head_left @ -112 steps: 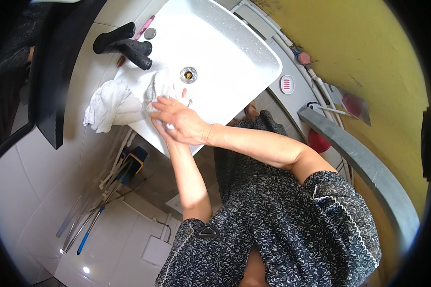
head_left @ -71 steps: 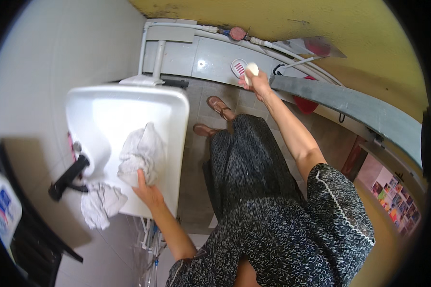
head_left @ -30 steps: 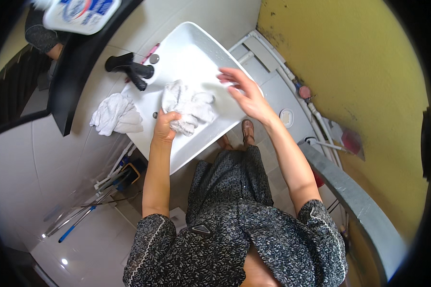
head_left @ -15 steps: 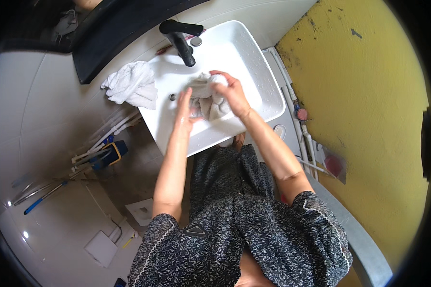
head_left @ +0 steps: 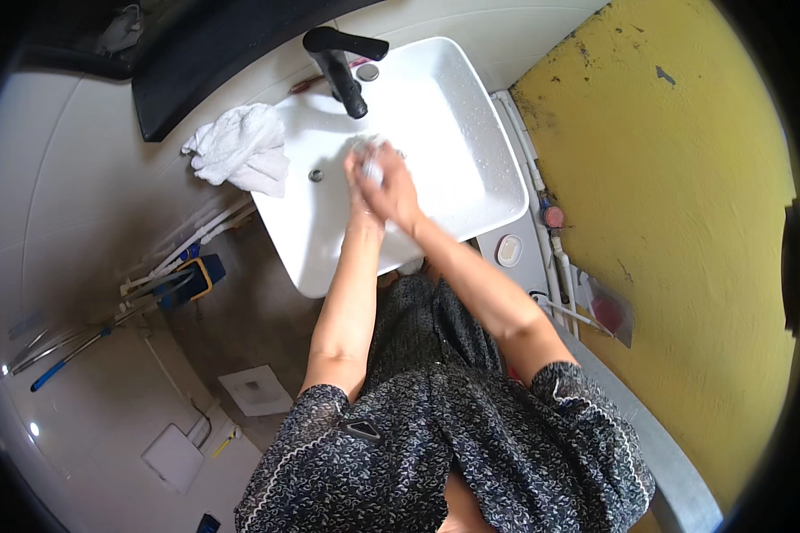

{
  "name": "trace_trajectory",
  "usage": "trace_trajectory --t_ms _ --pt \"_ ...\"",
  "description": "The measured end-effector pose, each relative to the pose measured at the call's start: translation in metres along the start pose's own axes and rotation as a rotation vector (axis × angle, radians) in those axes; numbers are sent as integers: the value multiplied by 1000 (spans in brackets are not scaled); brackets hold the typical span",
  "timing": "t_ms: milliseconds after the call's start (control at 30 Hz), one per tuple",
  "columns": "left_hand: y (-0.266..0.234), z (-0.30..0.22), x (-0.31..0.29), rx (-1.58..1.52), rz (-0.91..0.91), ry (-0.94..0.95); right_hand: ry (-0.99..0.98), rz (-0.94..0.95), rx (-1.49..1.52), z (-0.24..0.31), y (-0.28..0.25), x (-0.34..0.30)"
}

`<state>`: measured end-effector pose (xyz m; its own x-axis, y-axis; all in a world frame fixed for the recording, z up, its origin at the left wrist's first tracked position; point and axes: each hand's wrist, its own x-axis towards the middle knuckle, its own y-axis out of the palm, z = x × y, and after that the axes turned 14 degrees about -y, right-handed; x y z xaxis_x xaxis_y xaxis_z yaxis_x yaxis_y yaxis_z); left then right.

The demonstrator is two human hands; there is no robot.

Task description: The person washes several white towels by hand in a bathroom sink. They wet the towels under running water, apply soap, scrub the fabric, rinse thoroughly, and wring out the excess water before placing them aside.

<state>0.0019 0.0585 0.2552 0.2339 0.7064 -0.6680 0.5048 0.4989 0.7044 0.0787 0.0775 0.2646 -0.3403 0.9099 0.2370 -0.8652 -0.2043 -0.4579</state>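
Observation:
Over the white sink [head_left: 458, 142], my left hand [head_left: 358, 189] and my right hand [head_left: 395, 184] are pressed together around a bunched white cloth [head_left: 373, 171]. Both hands are closed on it, slightly blurred, with most of the cloth hidden by my fingers. A little of the white fabric shows between the hands and just beyond them. The black faucet [head_left: 340, 75] stands at the back of the sink, its spout just beyond my hands. A second crumpled white cloth [head_left: 238, 151] hangs over the sink's left edge, apart from my hands.
A dark reddish stick-like item [head_left: 309, 83] lies behind the faucet. White pipes [head_left: 542, 195] run along the yellow wall at the right. Below left are a blue bucket [head_left: 187, 282] with a yellow rim and a blue-handled pole [head_left: 67, 362]. A grey curved edge [head_left: 631, 426] lies beside my right side.
My hands have come together, my right hand moving left. The cloth, spread wider between them before, is now squeezed into a small bunch. My view has shifted slightly.

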Motion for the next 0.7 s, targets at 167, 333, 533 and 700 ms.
trace_trajectory --t_ms 167,333,533,700 --pt "5 18 17 161 1 181 38 -26 -85 -7 -12 18" --pt "7 15 15 151 -18 92 144 -158 180 -10 -10 -3" --pt "45 17 7 157 -237 15 39 -137 -106 -16 -25 21" --pt "46 2 1 337 -79 138 339 -280 345 -86 -56 15"
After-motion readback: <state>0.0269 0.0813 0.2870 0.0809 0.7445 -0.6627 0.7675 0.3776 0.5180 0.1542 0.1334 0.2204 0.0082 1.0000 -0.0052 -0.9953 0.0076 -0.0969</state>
